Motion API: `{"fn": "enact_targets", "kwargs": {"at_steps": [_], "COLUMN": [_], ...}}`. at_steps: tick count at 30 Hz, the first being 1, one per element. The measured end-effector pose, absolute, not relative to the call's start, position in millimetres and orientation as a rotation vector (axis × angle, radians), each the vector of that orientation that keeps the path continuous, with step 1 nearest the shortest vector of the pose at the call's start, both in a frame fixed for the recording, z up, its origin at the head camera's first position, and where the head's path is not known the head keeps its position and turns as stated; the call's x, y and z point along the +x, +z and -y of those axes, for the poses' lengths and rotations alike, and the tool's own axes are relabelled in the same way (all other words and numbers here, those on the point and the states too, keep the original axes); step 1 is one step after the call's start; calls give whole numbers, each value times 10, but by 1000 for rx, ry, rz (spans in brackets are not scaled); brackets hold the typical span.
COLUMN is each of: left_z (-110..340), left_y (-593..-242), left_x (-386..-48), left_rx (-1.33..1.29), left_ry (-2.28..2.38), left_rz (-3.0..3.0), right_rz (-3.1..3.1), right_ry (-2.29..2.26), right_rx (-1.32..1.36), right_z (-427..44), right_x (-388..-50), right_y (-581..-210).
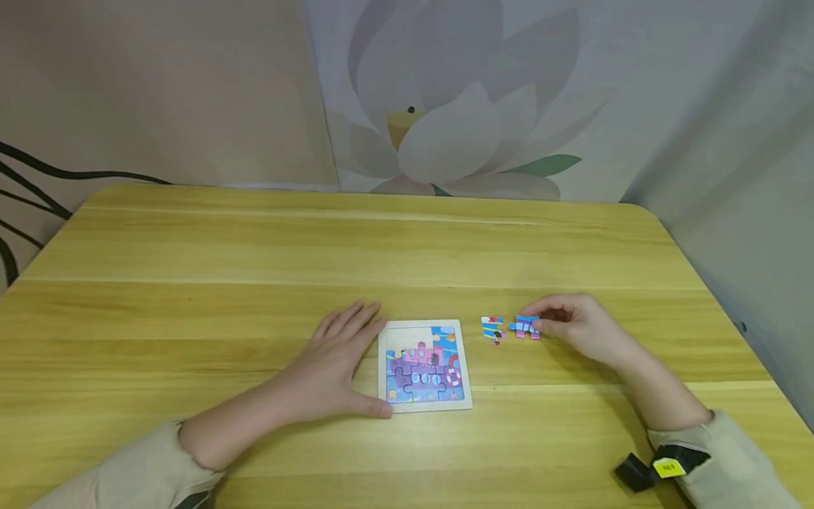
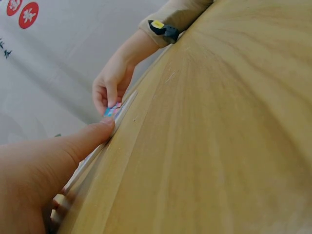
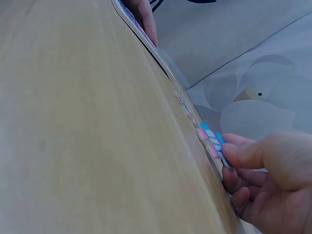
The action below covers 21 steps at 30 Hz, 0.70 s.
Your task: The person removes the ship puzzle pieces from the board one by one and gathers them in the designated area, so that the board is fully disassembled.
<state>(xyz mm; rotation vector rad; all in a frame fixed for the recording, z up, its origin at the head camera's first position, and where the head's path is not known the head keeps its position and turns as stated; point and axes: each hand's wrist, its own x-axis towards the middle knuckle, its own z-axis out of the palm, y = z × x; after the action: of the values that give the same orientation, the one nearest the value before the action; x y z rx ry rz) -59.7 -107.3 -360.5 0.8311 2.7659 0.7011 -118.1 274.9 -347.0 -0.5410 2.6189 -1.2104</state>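
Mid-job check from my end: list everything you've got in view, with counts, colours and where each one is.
puzzle tray: one, white rim, on the table
fitted pieces: several, mainly purple, pink and blue, inside the tray; exact count unclear
loose piece: one, multicoloured, on the table right of the tray
held piece: one, blue, purple and pink, beside the loose piece
table: one, yellowish wood, under everything
flower print: one, pale, behind the table
red discs: two, red, on the backdrop in the left wrist view
wrist device: one, black with yellow label, at the right cuff
sleeves: two, beige, on the forearms
left hand: one, at the tray's left edge
right hand: one, pinching the held piece
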Motion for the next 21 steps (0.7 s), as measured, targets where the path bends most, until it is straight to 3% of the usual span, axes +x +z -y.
{"fn": "enact_targets", "kwargs": {"at_steps": [21], "left_z": [1076], "left_y": [-3609], "left_x": [-600], "left_rx": [854], "left_ry": [714], "left_rz": [-2776], "right_rz": [-2873], "right_ry": [-993], "right_rx": [-640], "right_z": [-2646], "right_x": [-1127], "right_y": [-3494]}}
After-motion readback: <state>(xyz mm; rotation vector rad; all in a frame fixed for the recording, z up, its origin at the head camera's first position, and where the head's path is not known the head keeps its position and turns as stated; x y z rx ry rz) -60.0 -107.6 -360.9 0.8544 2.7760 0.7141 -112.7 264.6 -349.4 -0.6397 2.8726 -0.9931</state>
